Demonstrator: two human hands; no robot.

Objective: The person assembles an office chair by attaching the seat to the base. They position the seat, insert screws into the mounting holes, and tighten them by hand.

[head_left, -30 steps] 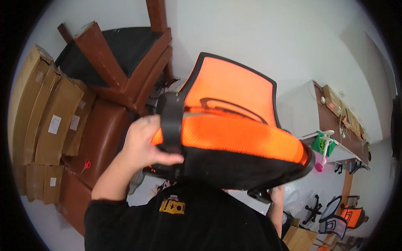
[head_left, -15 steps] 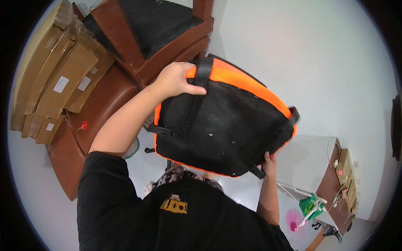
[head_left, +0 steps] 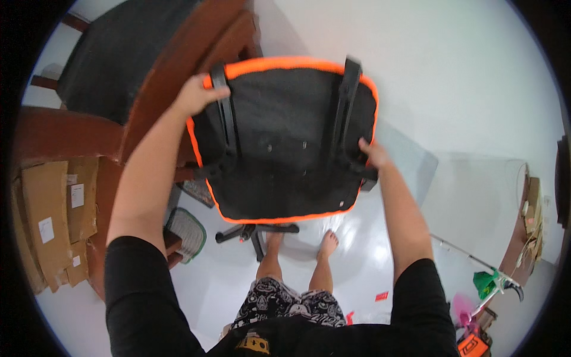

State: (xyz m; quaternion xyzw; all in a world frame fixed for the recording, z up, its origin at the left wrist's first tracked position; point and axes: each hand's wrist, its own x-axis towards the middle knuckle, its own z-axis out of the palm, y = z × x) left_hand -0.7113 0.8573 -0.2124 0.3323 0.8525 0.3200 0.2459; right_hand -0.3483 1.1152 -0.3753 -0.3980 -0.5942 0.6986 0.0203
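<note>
My left hand (head_left: 199, 96) is closed on the upper left edge of an office chair seat (head_left: 282, 119), its thumb lying over a black armrest bracket (head_left: 226, 119). The seat is held up with its black fabric underside facing me and an orange rim around it. A second black bracket (head_left: 348, 98) runs down its right side. My right hand (head_left: 375, 154) grips the right edge, the thumb on the underside and the other fingers hidden behind. Below the seat's lower edge stands a black, wheeled chair base (head_left: 256, 234), partly covered by the seat.
A brown wooden sofa (head_left: 140, 95) with a black cushion stands at the left, flattened cardboard boxes (head_left: 47, 220) beside it. A green-edged mat (head_left: 188, 234) lies near my bare feet (head_left: 327, 244). At the right are a brown table (head_left: 516, 247) and a green bag (head_left: 486, 284).
The seat has turned from a slant to nearly level and moved left. My right hand has risen along with its right edge. The wheeled base and my feet show more fully.
</note>
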